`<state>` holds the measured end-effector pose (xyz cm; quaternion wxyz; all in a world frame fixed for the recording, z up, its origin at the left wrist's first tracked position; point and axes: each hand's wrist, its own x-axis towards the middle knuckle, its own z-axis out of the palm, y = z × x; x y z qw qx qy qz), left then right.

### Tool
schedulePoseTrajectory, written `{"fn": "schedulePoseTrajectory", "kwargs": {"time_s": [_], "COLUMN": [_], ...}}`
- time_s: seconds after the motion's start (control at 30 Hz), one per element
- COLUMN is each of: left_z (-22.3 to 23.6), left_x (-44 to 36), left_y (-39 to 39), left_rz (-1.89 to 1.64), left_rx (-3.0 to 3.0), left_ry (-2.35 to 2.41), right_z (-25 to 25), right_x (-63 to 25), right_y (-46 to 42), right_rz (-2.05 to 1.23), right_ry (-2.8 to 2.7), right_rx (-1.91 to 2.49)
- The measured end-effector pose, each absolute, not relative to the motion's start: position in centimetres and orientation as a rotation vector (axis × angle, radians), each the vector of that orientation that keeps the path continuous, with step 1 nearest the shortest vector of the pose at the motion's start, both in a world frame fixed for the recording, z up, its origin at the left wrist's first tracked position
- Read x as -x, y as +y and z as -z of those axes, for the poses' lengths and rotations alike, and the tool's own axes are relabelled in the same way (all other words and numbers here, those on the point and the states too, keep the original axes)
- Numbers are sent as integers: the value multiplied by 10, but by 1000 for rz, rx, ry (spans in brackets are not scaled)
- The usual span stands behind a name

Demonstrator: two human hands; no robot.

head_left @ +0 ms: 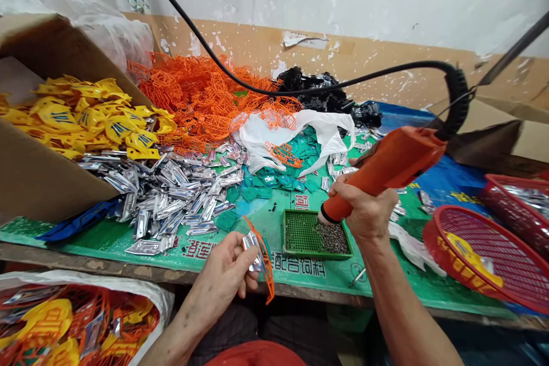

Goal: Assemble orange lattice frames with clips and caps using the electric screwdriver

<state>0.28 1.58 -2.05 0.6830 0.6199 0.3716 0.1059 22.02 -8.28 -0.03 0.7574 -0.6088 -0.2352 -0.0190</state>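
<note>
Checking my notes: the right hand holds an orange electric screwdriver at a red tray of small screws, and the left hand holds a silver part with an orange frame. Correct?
No: the head view shows the tray is green, not red. The right hand holds the orange electric screwdriver at it; the left hand holds the silver part with the orange frame.

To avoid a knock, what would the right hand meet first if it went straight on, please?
Its orange electric screwdriver would probably reach the green tray of screws first, though depth is unclear.
</note>
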Motion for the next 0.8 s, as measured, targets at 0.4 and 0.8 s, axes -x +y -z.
{"fn": "schedulePoseTrajectory", "kwargs": {"time_s": [0.4,0.8], "left_z": [20,16], "left_x": [-25,-21], "left_y": [15,18], "left_rz": [-209,-184], "left_rx": [-1490,-1538], "left_ry": [847,801], "right_z": [-54,-68], "right_x": [-196,-130], "right_y": [-87,-67], "right_rz": [-57,-295], "right_ry": [-549,-571], "right_rx": [1053,1046]}}
